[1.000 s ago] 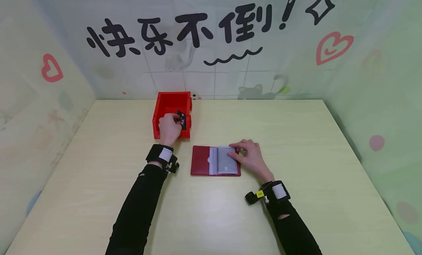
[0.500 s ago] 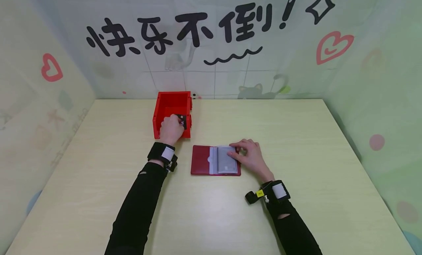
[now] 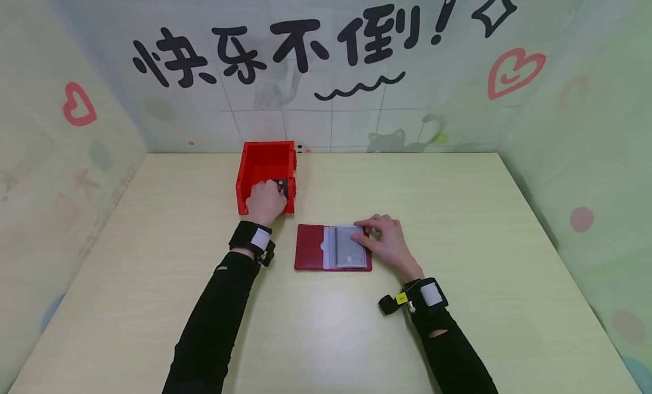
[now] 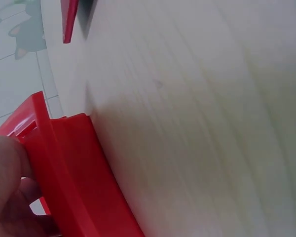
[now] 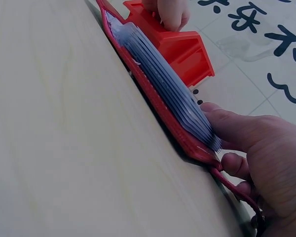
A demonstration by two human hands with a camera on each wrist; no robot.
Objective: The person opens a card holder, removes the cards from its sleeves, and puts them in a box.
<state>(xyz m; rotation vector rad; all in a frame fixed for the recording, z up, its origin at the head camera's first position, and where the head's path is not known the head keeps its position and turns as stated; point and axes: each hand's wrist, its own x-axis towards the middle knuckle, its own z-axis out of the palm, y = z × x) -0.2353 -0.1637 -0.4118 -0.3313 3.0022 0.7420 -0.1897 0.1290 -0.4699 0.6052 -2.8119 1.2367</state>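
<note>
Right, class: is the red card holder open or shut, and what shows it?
Open: the red card holder lies spread on the table, its translucent sleeves exposed, the right hand touching their edge.

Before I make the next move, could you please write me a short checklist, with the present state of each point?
1. Is the wallet lying open on the table? Ok.
2. Is the right hand touching the sleeves? Ok.
3. Is the bin standing with its opening up? Ok.
4. Is the card in a sleeve? Not ok, it shows at the bin.
5. Is the left hand gripping the card firmly? Cannot tell, its fingertips are hidden.
</note>
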